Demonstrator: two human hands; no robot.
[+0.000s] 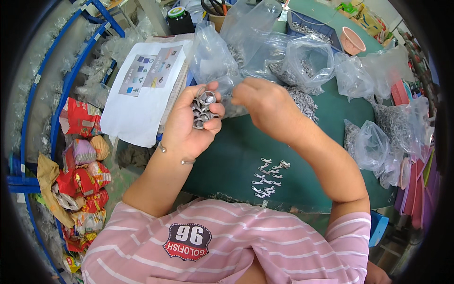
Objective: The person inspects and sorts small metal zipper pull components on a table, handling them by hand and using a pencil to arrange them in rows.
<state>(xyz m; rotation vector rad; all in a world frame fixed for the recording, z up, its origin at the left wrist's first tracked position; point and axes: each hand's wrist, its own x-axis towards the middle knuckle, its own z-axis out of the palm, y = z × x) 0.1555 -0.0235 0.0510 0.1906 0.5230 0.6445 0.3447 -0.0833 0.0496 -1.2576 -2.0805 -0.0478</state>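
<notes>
My left hand [191, 124] is cupped palm up above the left edge of the green table [246, 156] and holds a heap of small grey metal pieces [203, 110]. My right hand [260, 102] is beside it, fingers pinched together over the heap; what it pinches is too small to tell. A thin bracelet [172, 155] sits on my left wrist. Nearer to me, several small silver metal parts [269, 177] lie in a loose cluster on the green table.
Clear plastic bags of metal parts [302, 66] crowd the table's far side and right side [378, 146]. White paper sheets with pictures [142, 90] lie at the left. Colourful snack packets [82, 180] pile by a blue rack [61, 94]. A pink bowl [352, 41] stands far back.
</notes>
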